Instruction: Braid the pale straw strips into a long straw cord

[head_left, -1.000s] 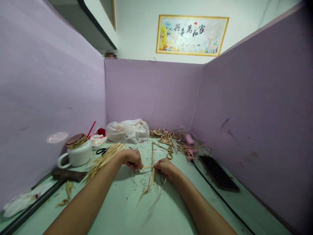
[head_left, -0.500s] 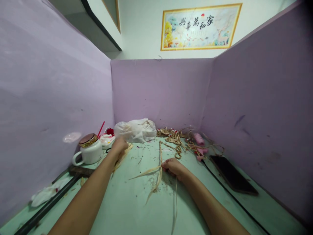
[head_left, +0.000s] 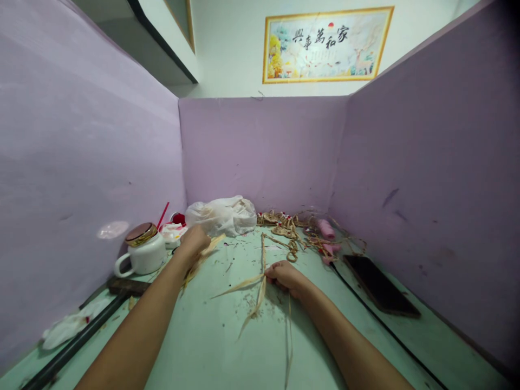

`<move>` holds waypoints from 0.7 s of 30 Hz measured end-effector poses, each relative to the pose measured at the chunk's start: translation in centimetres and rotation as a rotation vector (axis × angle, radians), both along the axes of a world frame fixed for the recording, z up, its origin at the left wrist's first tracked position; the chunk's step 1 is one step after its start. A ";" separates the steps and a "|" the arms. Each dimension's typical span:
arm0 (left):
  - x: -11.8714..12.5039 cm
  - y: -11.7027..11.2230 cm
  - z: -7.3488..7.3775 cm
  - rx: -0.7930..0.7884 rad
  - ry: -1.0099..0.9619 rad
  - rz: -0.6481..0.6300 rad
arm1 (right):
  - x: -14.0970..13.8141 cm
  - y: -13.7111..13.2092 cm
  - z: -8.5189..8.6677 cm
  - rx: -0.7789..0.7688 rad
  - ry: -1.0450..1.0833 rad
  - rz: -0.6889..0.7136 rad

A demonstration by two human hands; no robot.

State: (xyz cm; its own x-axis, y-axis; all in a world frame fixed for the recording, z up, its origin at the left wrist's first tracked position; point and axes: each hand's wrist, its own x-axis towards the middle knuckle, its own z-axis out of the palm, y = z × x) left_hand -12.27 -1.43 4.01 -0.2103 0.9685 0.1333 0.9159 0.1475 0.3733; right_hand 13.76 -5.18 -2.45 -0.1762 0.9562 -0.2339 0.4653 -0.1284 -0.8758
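Note:
My right hand (head_left: pixel 286 274) rests on the pale green table (head_left: pixel 211 346) with its fingers pinched on a crossing of dry straw strips (head_left: pixel 255 290); one plaited strand (head_left: pixel 263 249) runs away from it toward the back. My left hand (head_left: pixel 194 241) is stretched out to the left over a bundle of loose straw strips (head_left: pixel 201 259), its fingers curled down onto them; whether it grips any is hidden by the back of the hand. A single thin strip (head_left: pixel 289 341) trails toward me beside my right forearm.
A white lidded mug (head_left: pixel 142 253), a crumpled plastic bag (head_left: pixel 221 215), woven straw pieces (head_left: pixel 284 227), pink spools (head_left: pixel 325 230) and a dark phone (head_left: pixel 379 284) with a black cable lie around. Purple partition walls enclose three sides. A dark bar (head_left: pixel 81 338) lies at left.
My left hand let go of the crossed strips and reached left and back onto the loose straw bundle. My right hand kept its pinch on the crossing.

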 end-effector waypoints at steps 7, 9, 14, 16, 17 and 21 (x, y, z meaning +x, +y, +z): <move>4.4 -1.9 1.6 -0.464 0.041 -0.420 | 0.0 0.1 -0.1 -0.006 0.012 -0.004; 5.9 -2.5 1.3 -0.585 0.029 -0.493 | 0.1 0.1 -0.1 -0.003 0.014 -0.004; 7.8 -2.3 -0.3 -0.463 0.106 -0.534 | 0.1 0.2 -0.1 -0.012 0.028 -0.019; 8.0 -2.0 -0.9 -0.390 0.087 -0.570 | 0.1 0.2 -0.1 -0.019 0.025 -0.020; 8.2 -1.9 -1.2 -0.380 0.076 -0.592 | 0.1 0.2 -0.1 -0.015 0.022 -0.017; 9.2 -2.3 -2.0 -0.368 0.088 -0.632 | 0.1 0.1 -0.1 0.010 -0.003 -0.013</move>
State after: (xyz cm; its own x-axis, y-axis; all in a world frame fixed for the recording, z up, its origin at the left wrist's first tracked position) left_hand -3.10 -3.76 1.97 0.3997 0.8866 -0.2330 0.8918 -0.3173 0.3223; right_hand 13.82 -5.05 -2.54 -0.1630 0.9607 -0.2246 0.4659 -0.1257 -0.8758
